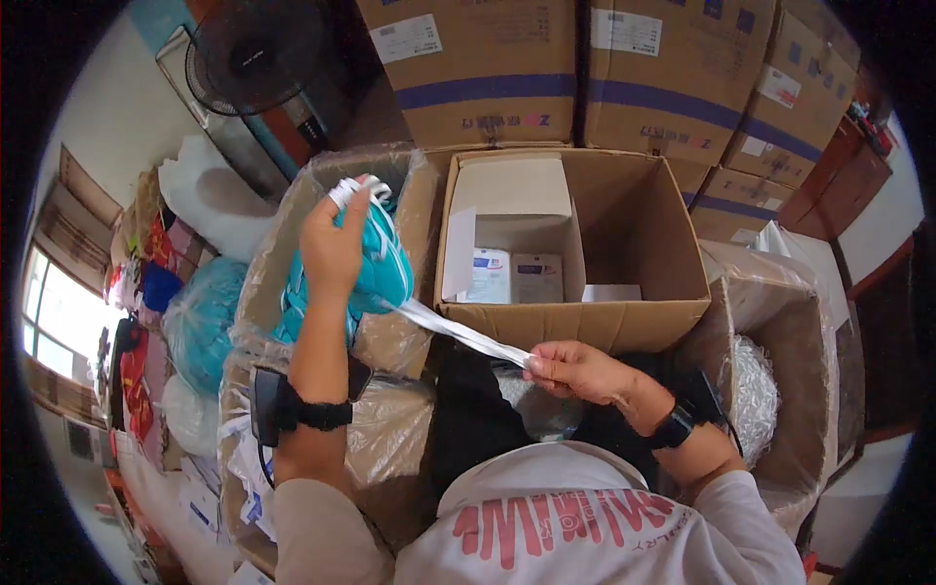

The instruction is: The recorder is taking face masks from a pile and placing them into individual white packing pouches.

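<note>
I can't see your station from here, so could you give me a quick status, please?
Left hand raised, gripping teal bundle. Right hand pinching white strap, pulled taut between them. Open carton just behind, nothing in the way.

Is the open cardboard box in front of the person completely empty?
No, the open cardboard box holds a few small white packages at its bottom.

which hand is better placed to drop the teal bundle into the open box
Left, probably. The left hand already grips the teal bundle raised just beside the open box. The right hand only pinches the end of the white strap, lower down.
</note>
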Demonstrator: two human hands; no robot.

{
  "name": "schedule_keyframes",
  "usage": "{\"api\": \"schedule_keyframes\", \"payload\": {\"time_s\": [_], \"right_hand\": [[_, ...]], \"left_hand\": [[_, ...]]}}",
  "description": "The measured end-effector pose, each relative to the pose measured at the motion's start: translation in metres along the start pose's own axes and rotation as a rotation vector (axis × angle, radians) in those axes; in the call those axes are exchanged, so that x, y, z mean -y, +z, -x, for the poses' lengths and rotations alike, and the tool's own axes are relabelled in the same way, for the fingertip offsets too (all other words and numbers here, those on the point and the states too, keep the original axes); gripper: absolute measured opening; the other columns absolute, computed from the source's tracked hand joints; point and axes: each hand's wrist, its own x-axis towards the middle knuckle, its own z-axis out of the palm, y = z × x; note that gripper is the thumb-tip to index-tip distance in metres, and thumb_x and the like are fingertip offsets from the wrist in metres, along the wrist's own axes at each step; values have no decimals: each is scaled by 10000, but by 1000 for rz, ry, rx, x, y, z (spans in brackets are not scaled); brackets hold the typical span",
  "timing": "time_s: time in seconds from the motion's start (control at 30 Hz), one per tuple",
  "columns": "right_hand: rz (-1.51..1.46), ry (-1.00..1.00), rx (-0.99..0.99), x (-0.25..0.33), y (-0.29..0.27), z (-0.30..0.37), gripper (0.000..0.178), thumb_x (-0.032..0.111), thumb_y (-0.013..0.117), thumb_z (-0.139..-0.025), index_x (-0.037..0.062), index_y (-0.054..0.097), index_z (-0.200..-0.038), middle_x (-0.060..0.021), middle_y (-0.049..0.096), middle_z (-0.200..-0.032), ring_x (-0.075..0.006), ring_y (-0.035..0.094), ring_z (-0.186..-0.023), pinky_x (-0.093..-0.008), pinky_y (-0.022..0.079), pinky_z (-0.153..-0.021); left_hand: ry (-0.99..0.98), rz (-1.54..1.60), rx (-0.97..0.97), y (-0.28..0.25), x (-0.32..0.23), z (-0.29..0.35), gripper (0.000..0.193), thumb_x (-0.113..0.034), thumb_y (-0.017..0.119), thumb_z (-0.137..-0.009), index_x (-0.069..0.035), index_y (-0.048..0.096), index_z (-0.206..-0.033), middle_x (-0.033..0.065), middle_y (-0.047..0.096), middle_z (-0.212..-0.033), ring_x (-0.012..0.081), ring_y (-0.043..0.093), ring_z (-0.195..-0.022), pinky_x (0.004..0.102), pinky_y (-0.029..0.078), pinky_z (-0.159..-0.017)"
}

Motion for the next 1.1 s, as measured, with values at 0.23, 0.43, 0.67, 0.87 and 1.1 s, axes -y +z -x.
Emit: {"api": "schedule_keyframes", "payload": {"time_s": [0.23,0.43,0.67,0.87,1.1], "right_hand": [[684,-293,-242,31,0,-2,261,252,520,-881,0,583,-903,-62,583,-745,-162,541,-698,-302,436,-646],[1160,-430,-226,41,15,-2,174,184,556,-829,17,590,-863,-158,578,-777,-325,561,-739,-374,445,-656],[1299,-437,-326,20,14,0,155,178,565,-822,24,557,-806,-154,559,-760,-348,549,-715,-403,440,-613],[996,-456,-213,-17,40,6,170,175,534,-848,14,517,-795,-166,514,-721,-364,522,-682,-413,427,-598],[1071,-396,-513,-16,44,-1,207,196,480,-878,12,553,-942,-209,578,-842,-387,553,-760,-431,455,-647]], "left_hand": [[3,-6,887,32,-24,92,374,-289,680,-723,-123,611,-1051,145,618,-978,281,595,-897,335,448,-789],[-243,390,1200,69,-3,135,250,-246,629,-766,-66,642,-938,101,651,-869,185,608,-798,314,450,-728],[-434,455,1191,38,-2,140,264,-278,496,-859,-61,630,-791,31,591,-709,113,536,-680,276,433,-659],[-524,613,1073,25,-1,178,278,-266,463,-886,-52,626,-816,23,600,-751,105,544,-694,267,434,-647],[-337,508,591,48,-25,179,264,-232,511,-881,-7,647,-902,14,610,-732,87,558,-641,249,434,-558]]}}
